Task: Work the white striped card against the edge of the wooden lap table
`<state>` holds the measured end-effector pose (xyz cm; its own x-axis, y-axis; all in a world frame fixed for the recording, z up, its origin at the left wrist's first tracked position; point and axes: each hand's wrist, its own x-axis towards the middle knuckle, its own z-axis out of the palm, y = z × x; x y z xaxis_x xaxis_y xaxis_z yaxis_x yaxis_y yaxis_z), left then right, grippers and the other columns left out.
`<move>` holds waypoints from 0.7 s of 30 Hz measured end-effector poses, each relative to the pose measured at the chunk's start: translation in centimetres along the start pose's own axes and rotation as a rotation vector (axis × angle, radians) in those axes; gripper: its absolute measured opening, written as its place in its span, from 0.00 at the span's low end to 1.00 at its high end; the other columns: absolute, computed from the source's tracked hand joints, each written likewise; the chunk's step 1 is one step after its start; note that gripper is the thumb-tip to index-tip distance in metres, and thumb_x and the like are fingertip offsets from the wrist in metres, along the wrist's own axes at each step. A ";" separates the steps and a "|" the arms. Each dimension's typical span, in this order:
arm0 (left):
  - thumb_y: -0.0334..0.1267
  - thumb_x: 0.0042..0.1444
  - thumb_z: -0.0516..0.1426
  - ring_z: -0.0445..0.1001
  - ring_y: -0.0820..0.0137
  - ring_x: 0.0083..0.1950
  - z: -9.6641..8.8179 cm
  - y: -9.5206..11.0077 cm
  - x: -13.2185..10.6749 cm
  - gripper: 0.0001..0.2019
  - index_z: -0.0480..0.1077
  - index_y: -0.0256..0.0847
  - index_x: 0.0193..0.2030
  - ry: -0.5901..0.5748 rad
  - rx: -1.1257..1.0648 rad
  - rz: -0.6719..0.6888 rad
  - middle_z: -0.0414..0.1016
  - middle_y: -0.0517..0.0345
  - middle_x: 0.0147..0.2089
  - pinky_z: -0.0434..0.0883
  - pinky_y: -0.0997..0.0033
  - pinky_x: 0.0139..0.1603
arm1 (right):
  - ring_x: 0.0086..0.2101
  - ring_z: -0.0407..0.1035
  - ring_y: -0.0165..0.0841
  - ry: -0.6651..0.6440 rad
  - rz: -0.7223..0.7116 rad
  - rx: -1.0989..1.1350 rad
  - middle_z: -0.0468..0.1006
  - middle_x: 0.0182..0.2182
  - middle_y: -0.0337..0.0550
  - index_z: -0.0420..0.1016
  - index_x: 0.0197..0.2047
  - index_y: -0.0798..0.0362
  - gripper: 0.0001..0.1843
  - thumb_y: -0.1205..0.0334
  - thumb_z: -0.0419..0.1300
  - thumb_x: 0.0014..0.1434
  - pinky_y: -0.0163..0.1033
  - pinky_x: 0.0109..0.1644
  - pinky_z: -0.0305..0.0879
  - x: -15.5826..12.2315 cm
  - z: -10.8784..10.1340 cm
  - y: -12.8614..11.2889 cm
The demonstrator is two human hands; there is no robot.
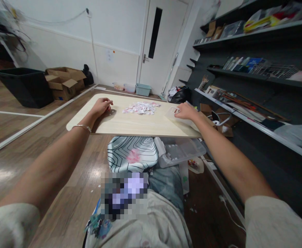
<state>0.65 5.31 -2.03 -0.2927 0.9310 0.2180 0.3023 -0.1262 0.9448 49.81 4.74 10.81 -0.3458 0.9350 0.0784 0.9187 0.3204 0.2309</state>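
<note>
A heap of small white and pinkish paper-like pieces lies in the middle of a pale wooden tabletop. My left hand is over the left part of the board, apart from the heap, its fingers curled inward; whether anything is between them is hidden. To the right of the heap, my right hand grips the edge of a translucent white plastic basket with slots in its side. The basket is on or just above the board; I cannot tell which.
Below the board are a patterned cushion-like cloth and a clear plastic box with small pieces inside. A black bin and cardboard boxes stand at left. Loaded shelves line the right. A pixelated patch covers something on my lap.
</note>
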 end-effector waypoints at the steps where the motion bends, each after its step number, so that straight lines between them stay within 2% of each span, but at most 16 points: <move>1: 0.46 0.55 0.67 0.64 0.64 0.27 0.0 -0.1 0.1 0.09 0.73 0.50 0.33 -0.004 0.000 0.005 0.68 0.59 0.24 0.60 0.67 0.30 | 0.54 0.91 0.52 0.005 0.022 -0.017 0.98 0.52 0.63 1.00 0.64 0.59 0.24 0.58 0.75 0.72 0.40 0.54 0.77 0.0 0.0 -0.2; 6: 0.46 0.55 0.68 0.64 0.65 0.26 0.0 0.0 0.2 0.09 0.73 0.49 0.31 -0.003 0.018 0.026 0.68 0.59 0.22 0.60 0.68 0.29 | 0.51 0.93 0.52 0.000 0.044 -0.029 0.98 0.50 0.64 1.01 0.62 0.59 0.22 0.55 0.71 0.79 0.42 0.51 0.77 0.1 -0.2 -1.0; 9: 0.45 0.55 0.68 0.65 0.65 0.26 0.0 0.2 0.1 0.10 0.73 0.49 0.31 0.001 0.013 0.025 0.69 0.59 0.22 0.61 0.67 0.30 | 0.51 0.93 0.55 0.026 0.028 -0.030 0.98 0.49 0.66 1.01 0.62 0.58 0.23 0.51 0.72 0.80 0.44 0.53 0.79 0.7 0.0 -1.7; 12: 0.45 0.54 0.69 0.66 0.64 0.26 0.1 0.4 -0.2 0.10 0.73 0.50 0.31 -0.002 -0.001 0.014 0.68 0.59 0.22 0.61 0.67 0.31 | 0.57 0.93 0.57 0.054 0.029 -0.016 0.98 0.53 0.67 1.01 0.64 0.56 0.23 0.49 0.73 0.81 0.44 0.59 0.81 1.7 0.1 -2.7; 16: 0.46 0.53 0.70 0.64 0.65 0.25 0.1 0.9 -0.5 0.11 0.72 0.50 0.30 -0.013 -0.005 0.007 0.69 0.59 0.21 0.60 0.66 0.31 | 0.65 0.91 0.56 0.054 0.113 0.015 0.97 0.63 0.67 0.98 0.70 0.55 0.24 0.52 0.67 0.85 0.44 0.63 0.80 3.0 0.0 -4.5; 21: 0.46 0.50 0.70 0.64 0.65 0.25 0.0 1.3 -0.8 0.11 0.72 0.50 0.30 -0.040 -0.023 0.008 0.71 0.59 0.21 0.60 0.66 0.31 | 0.67 0.90 0.59 0.053 0.110 0.003 0.96 0.62 0.70 0.98 0.72 0.55 0.26 0.50 0.68 0.85 0.47 0.65 0.80 4.0 0.0 -6.1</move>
<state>1.23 4.42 -0.96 -0.2537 0.9427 0.2166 0.2831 -0.1417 0.9486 42.83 6.53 9.73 -0.2524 0.9553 0.1538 0.9521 0.2169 0.2156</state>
